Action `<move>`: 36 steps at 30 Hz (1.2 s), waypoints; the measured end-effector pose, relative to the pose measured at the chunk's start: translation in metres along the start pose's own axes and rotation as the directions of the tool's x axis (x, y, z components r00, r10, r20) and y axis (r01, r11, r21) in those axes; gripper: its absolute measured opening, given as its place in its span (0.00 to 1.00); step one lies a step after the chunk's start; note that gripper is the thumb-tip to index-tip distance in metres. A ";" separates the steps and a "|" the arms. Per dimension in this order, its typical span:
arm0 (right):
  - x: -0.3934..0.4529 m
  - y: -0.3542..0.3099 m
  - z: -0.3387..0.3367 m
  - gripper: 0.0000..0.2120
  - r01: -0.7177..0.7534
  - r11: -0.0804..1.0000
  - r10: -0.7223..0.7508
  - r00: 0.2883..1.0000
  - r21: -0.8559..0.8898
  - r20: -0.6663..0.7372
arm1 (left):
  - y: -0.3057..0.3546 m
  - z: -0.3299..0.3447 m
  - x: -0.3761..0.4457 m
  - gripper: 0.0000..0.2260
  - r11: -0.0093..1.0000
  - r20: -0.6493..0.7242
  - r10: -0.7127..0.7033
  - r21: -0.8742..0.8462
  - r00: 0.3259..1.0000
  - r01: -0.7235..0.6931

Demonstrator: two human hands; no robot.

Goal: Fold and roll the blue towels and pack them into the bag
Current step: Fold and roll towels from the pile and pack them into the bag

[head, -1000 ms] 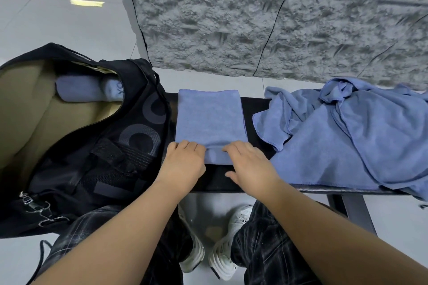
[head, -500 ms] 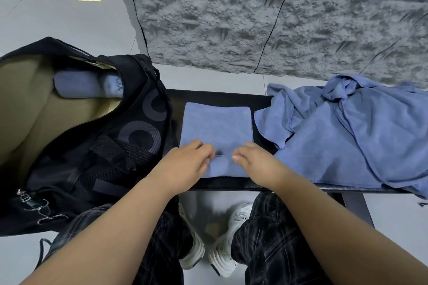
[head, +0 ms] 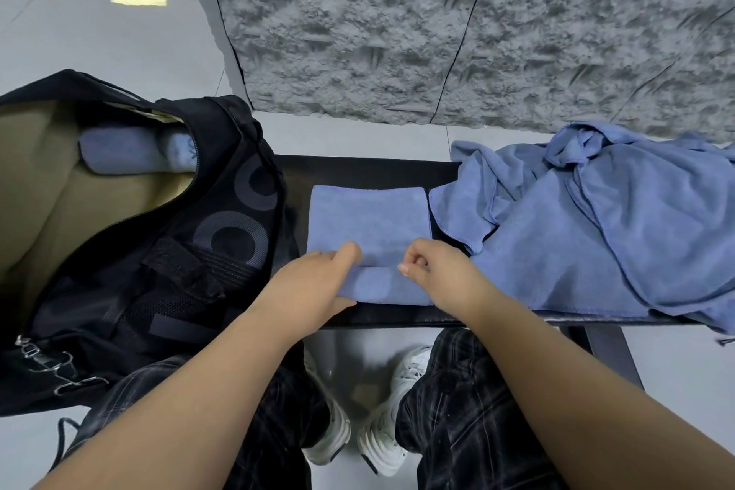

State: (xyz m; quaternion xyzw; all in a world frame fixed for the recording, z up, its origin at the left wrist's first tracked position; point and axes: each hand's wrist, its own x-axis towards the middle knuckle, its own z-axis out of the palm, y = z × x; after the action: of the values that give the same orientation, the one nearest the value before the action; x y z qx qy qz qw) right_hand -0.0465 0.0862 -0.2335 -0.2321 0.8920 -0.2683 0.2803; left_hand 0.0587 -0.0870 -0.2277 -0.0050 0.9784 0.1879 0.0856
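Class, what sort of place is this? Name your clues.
Probably an indoor public hall or lobby: glossy tiled floor, rough stone-clad wall, and a black bench used as a worktop.

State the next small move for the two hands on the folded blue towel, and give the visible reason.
Probably keep rolling the folded towel away from the body. Left hand and right hand grip only a short rolled part at its near edge; most of it lies flat on the bench.

Both forearms are bare; no sleeves are seen. Dark plaid trousers [head: 469, 410] are worn. White chunky-soled trainers [head: 382, 438] are seen at lower centre of frame.
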 end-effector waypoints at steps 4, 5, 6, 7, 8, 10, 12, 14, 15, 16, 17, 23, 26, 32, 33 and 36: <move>-0.003 -0.003 -0.004 0.05 0.192 0.957 -0.205 0.978 -0.217 -0.035 | -0.003 0.000 0.002 0.14 0.995 0.053 -0.033 -0.088 0.998 0.038; -0.003 -0.004 -0.004 0.07 0.232 0.942 -0.244 0.970 -0.241 -0.020 | -0.005 0.000 0.003 0.13 0.992 0.047 -0.047 -0.114 0.998 0.052; -0.004 -0.006 -0.003 0.09 0.259 0.929 -0.270 0.963 -0.264 -0.004 | -0.006 0.001 0.004 0.14 0.990 0.040 -0.055 -0.130 0.998 0.060; -0.004 -0.008 -0.003 0.10 0.278 0.918 -0.287 0.958 -0.284 0.008 | -0.007 0.001 0.005 0.14 0.988 0.036 -0.064 -0.137 0.997 0.068; -0.005 -0.010 -0.002 0.11 0.291 0.910 -0.300 0.954 -0.295 0.015 | -0.008 0.000 0.006 0.13 0.987 0.037 -0.073 -0.139 0.997 0.077; -0.007 -0.010 -0.003 0.13 0.302 0.904 -0.305 0.952 -0.304 0.038 | -0.009 0.000 0.007 0.12 0.985 0.045 -0.091 -0.146 0.995 0.097; -0.009 -0.010 -0.003 0.19 0.304 0.885 -0.294 0.952 -0.351 0.083 | -0.011 0.000 0.007 0.10 0.977 0.054 -0.107 -0.178 0.993 0.115; -0.009 -0.011 0.000 0.21 0.309 0.860 -0.289 0.951 -0.406 0.113 | -0.011 0.000 0.006 0.11 0.968 0.089 -0.135 -0.203 0.987 0.151; -0.009 -0.012 0.001 0.20 0.306 0.859 -0.282 0.952 -0.411 0.120 | -0.010 0.000 0.005 0.12 0.966 0.118 -0.151 -0.192 0.982 0.171; -0.008 -0.012 0.002 0.19 0.297 0.868 -0.270 0.955 -0.399 0.125 | -0.010 0.000 0.004 0.13 0.969 0.146 -0.165 -0.162 0.975 0.188; -0.008 -0.013 0.003 0.17 0.282 0.885 -0.250 0.959 -0.371 0.133 | -0.010 -0.001 0.003 0.12 0.972 0.168 -0.176 -0.127 0.970 0.199; -0.011 -0.015 -0.002 0.17 0.153 0.952 -0.099 0.973 -0.266 0.206 | -0.008 -0.008 -0.003 0.21 0.967 0.192 -0.169 -0.160 0.967 0.201; -0.011 -0.013 -0.003 0.15 0.134 0.956 -0.072 0.969 -0.262 0.235 | -0.006 -0.011 -0.008 0.25 0.965 0.182 -0.139 -0.197 0.973 0.175; -0.008 -0.015 0.002 0.14 0.135 0.954 -0.086 0.979 -0.267 0.185 | -0.006 -0.007 -0.003 0.18 0.992 0.051 -0.112 -0.060 0.992 0.115; -0.007 -0.014 0.003 0.14 0.153 0.945 -0.116 0.983 -0.289 0.144 | -0.007 -0.007 -0.002 0.17 0.993 0.035 -0.116 -0.032 0.993 0.117; -0.005 -0.014 0.004 0.13 0.207 0.920 -0.229 0.973 -0.332 -0.026 | -0.007 -0.005 0.001 0.16 0.989 0.005 -0.147 0.014 0.989 0.147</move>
State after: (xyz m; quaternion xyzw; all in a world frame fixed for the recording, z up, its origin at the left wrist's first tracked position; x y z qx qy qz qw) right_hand -0.0367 0.0775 -0.2262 -0.3644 0.9013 -0.1534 0.1773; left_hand 0.0571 -0.0951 -0.2256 -0.0758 0.9764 0.1745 0.1020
